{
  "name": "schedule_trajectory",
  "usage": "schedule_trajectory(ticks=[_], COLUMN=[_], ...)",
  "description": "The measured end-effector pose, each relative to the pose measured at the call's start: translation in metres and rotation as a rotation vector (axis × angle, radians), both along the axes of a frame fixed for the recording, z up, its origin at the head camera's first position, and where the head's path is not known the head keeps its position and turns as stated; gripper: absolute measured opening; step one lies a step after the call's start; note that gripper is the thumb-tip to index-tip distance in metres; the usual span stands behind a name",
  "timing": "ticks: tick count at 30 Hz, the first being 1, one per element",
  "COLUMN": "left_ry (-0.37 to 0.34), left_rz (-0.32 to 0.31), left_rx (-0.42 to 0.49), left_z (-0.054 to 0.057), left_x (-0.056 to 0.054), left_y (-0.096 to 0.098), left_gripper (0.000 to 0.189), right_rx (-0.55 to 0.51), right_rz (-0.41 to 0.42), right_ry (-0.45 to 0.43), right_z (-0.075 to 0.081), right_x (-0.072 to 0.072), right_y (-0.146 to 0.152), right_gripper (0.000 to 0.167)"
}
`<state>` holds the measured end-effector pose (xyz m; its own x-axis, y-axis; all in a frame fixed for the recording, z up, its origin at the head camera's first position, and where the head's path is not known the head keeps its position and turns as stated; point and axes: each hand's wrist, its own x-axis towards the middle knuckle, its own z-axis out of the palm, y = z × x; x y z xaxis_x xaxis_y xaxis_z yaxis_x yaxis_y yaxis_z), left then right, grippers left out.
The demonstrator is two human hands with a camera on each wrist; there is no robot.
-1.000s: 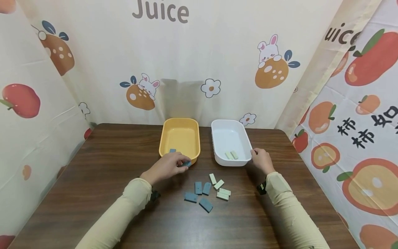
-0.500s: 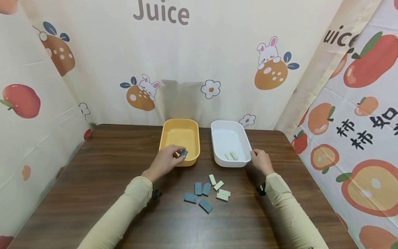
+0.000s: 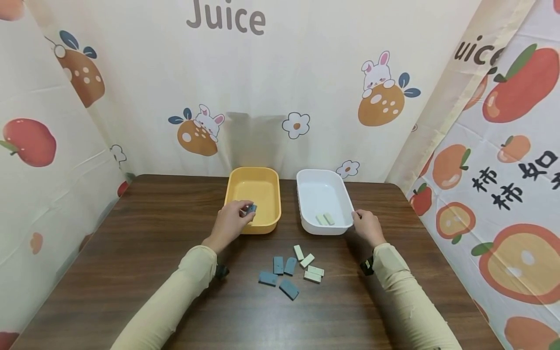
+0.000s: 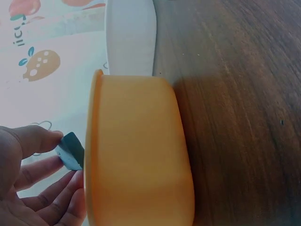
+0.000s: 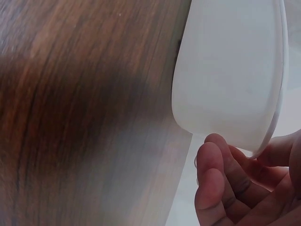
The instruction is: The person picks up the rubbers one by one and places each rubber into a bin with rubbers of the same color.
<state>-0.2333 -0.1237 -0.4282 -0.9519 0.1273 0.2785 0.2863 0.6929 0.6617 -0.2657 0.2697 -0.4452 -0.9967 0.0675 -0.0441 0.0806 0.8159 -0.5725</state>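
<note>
My left hand (image 3: 230,221) pinches a small blue-grey block (image 3: 251,209) between thumb and fingers, over the near left part of the yellow bin (image 3: 272,225). In the left wrist view that block (image 4: 70,151) appears tilted beside the bin's rim. What lies under the hand in the bin is hidden. At the right, my right hand (image 3: 368,227) grips the near right rim of the white bin (image 3: 325,229); the right wrist view has the thumb by the rim and curled fingers (image 5: 210,188) against the outer wall. Two pale green blocks (image 3: 325,219) lie inside the white bin.
In front of the bins, several loose blue-grey blocks (image 3: 278,265) and several pale green blocks (image 3: 312,276) lie on the brown wooden table (image 3: 131,233). A printed curtain (image 3: 271,73) hangs behind the table's far edge.
My left hand has carried the blue-grey block from the near side of the yellow bin up and leftward over it. The right hand has kept its grip on the white bin.
</note>
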Motion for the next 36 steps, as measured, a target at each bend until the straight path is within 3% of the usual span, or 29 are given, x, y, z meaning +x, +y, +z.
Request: schedule_trajectory(ticks=[8,16,27,36], left_ry=[-0.048,-0.085,-0.166,-0.265], left_rz=[0.028,0.077,0.044,0.047], left_rx=[-0.038,-0.135,-0.286,-0.318], left_z=[-0.001,-0.001,-0.005,-0.006], left_x=[-0.004,-0.011,-0.022,-0.036], left_y=[0.000,0.001,0.003,0.007], left_gripper=[0.033,0.031,0.029,0.020], right_rx=[0.008,-0.015,-0.011,-0.014], right_rz=[-0.002,-0.007,-0.012,-0.014], right_ry=[0.006,0.012,0.013,-0.003], right_z=[0.001,0.004,0.006,0.006], right_x=[0.000,0.004,0.005,0.007], right_y=[0.000,-0.002,-0.003,-0.004], right_gripper=[0.043,0.042,0.042,0.042])
